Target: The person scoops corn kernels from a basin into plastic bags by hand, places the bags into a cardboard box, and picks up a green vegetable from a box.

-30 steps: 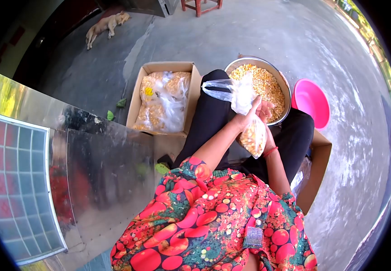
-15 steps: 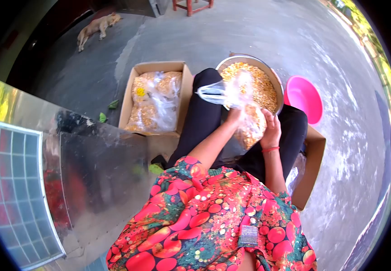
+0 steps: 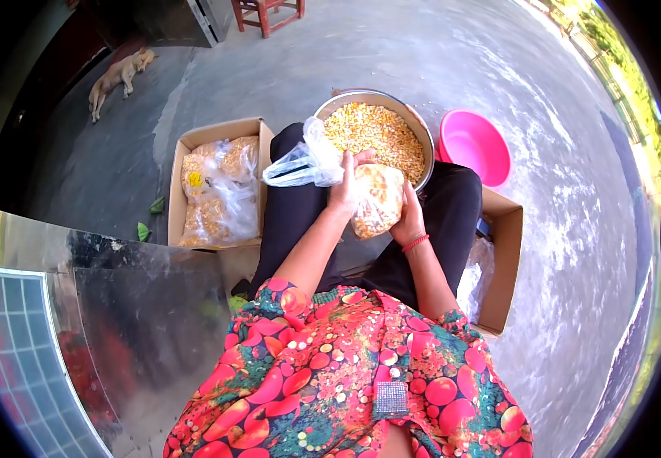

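A clear plastic bag of corn kernels [image 3: 377, 204] is between my two hands, above my lap. My left hand [image 3: 343, 185] is closed round the gathered neck of the bag, and the loose plastic handles flop left over my left knee. Against the bag's right side lies my right hand [image 3: 410, 218], fingers curled round it and partly hidden behind it. Just beyond the hands stands a round metal basin [image 3: 424, 137] holding loose corn kernels [image 3: 376, 133].
Left of my leg is a cardboard box [image 3: 180, 172] with filled corn bags [image 3: 219, 191]. To the right are a pink basin [image 3: 477, 146] and another box [image 3: 506, 259] with clear plastic inside. A dog [image 3: 120, 80] lies far left, near a red stool [image 3: 268, 14].
The view has shifted right. My left hand, earlier mostly behind the bag, now shows at its neck. The loose plastic top has swung left, off the loose kernels in the basin.
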`<state>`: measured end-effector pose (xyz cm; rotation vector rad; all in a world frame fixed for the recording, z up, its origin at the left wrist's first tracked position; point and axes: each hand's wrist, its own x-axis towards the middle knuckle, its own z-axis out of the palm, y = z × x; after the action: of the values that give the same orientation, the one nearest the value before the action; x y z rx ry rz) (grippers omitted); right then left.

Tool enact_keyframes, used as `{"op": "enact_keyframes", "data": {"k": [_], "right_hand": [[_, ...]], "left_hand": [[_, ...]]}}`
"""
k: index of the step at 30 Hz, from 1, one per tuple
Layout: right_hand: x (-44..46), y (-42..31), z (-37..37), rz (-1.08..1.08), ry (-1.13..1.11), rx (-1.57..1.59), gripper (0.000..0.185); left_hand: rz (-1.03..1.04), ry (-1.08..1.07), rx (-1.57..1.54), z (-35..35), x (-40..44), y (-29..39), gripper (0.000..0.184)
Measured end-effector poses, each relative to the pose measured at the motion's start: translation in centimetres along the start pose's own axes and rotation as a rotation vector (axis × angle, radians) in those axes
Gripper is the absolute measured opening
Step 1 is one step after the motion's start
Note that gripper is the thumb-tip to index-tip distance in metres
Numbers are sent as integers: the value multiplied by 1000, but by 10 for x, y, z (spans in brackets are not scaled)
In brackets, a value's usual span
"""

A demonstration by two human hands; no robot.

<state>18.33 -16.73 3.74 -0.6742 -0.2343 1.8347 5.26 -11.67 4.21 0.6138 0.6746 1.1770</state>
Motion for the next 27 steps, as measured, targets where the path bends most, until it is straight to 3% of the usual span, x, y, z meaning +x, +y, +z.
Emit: {"op": "enact_keyframes", "data": {"k": [6,7,8,10,12,16,22,27], "right_hand": [[-7,-4,5,-154,-87,-85,50],[-11,-9,7,-142,-249,-143,50],[-9,-9,3,-184,-181,-170,49],[-8,-7,-1,-166,-100,-183,42],[0,-2,-14,-157,-24,-212,31],[17,10,-36,-48,123,-259,18],[20,15,-35,-25,260,-420,14],[10,14,-23,31,296,-855,21]], "left_hand": [[101,216,189,-4,0,-17,57],[58,210,194,-10,6,-24,56],[61,196,189,-16,10,-32,56],[-122,209,155,-15,3,-32,56],[-96,173,274,-28,7,-43,56],[-136,191,213,-32,7,-46,58],[-147,205,287,-27,4,-36,59],[-132,176,352,-26,-2,-39,60]]}}
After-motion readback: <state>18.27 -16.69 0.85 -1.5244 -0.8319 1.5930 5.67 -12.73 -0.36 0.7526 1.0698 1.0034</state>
